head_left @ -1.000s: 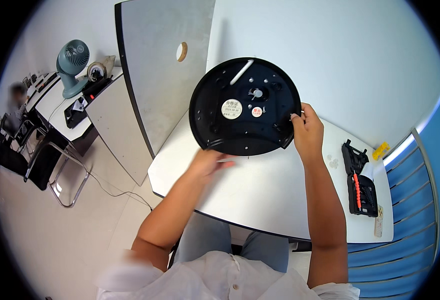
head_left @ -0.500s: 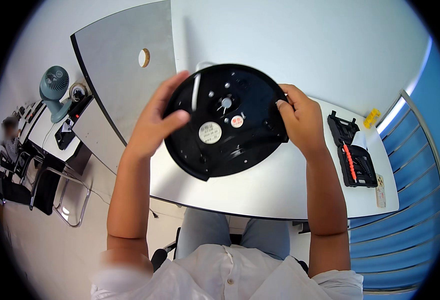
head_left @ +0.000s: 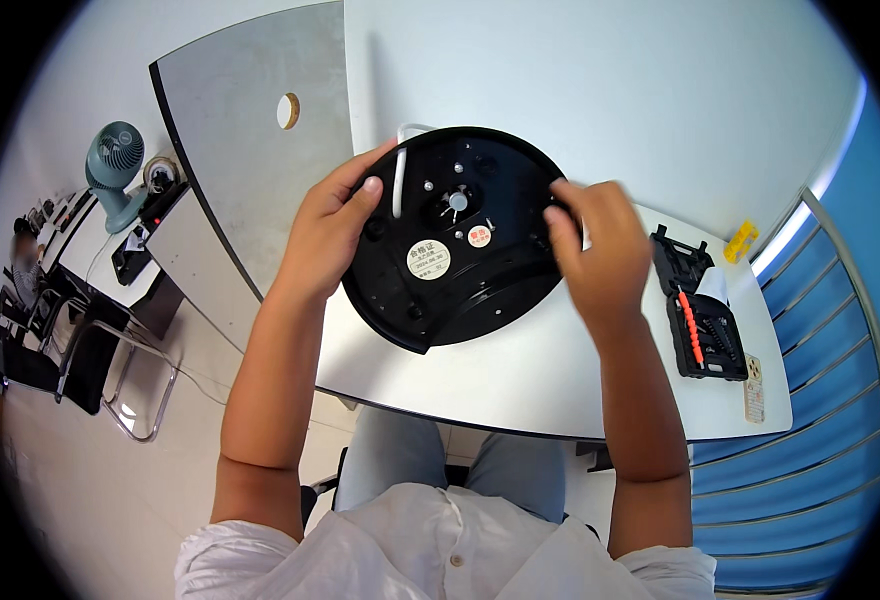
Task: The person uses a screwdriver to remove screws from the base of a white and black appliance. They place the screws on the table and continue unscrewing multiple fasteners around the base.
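A round black base (head_left: 500, 270) is held up over the white table, tilted so its underside faces me. Two round stickers, a few screws and a pale central hub (head_left: 457, 202) show on it. A white cord (head_left: 399, 185) bends over its upper left rim and runs down the face. My left hand (head_left: 332, 232) grips the left rim, thumb on the face, its other fingers partly hidden behind. At the right rim, my right hand (head_left: 605, 243) is slightly blurred, its thumb and curled forefinger at the edge; its other fingers are folded.
On the white table (head_left: 460, 390), to the right, lie an open black tool case (head_left: 705, 335) with an orange-red tool (head_left: 691, 328), a remote control (head_left: 754, 388) and a yellow object (head_left: 741, 242). A metal railing (head_left: 865, 310) borders the right. A grey-green fan (head_left: 114, 172) and chairs stand left.
The base has shifted slightly right and turned a little. My left hand has closed in on the rim, and my right hand's fingers have moved at the right edge.
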`<state>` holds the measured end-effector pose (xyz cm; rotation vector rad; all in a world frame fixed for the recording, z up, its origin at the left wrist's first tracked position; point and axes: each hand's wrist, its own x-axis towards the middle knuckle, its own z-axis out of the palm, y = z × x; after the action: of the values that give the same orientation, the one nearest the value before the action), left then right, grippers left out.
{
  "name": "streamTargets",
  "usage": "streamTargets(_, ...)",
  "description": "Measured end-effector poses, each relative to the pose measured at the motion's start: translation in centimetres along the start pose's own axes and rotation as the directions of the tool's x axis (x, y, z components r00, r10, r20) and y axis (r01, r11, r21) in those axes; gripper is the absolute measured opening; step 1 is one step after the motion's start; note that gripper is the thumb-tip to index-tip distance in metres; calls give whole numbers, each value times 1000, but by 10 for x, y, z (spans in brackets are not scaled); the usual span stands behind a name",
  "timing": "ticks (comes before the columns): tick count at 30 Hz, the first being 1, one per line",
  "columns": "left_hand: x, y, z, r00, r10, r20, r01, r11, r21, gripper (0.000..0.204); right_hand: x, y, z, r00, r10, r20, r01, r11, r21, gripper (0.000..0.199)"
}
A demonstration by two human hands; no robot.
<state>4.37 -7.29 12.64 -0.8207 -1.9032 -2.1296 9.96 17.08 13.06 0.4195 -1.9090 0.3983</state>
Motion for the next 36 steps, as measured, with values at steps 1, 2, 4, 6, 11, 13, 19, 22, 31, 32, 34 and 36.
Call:
streamTargets(1,1,0,4,1000,-3,1,3,1000,-1,34,-3,-2,3,996,-75,49,74,997,22,24)
streamTargets(2,2,1,7,1000,-8,-4,8,1000,2,34,-6,-4,7,984,-149,96,145,988,48,24)
streamTargets(4,5,2,13,1000,-15,-12,15,1000,5,34,-10,-8,14,984,-113,135,113,994,10,20)
streamTargets(6,7,2,18,1000,-18,-16,19,1000,8,33,-11,-5,18,986,-62,152,67,997,-25,16)
streamTargets(11,9,4,23,999,-25,-23,25,1000,-6,33,-8,5,26,991,-112,72,112,994,9,13)
streamTargets(13,8,4,25,999,-26,-28,25,999,-21,33,-7,5,25,992,-96,83,94,995,32,12)
streamTargets(19,4,3,25,999,-33,-33,32,998,-47,33,-4,1,26,993,-93,67,92,996,13,8)
streamTargets(22,3,4,26,999,-32,-43,30,999,-36,34,-1,-1,24,992,-79,98,80,997,-10,7)
streamTargets(31,2,3,26,1000,-8,-23,6,998,-62,34,-8,3,31,993,-109,40,108,994,28,10)
streamTargets(32,1,3,26,1000,-5,-25,3,998,-59,34,-8,2,31,993,-112,41,110,993,28,10)
streamTargets(34,1,3,26,1000,3,-26,-5,998,-55,34,-7,1,31,992,-117,44,116,993,23,11)
streamTargets(36,2,1,26,1000,2,-20,-3,998,-63,34,-8,2,31,990,-127,54,129,991,-26,12)
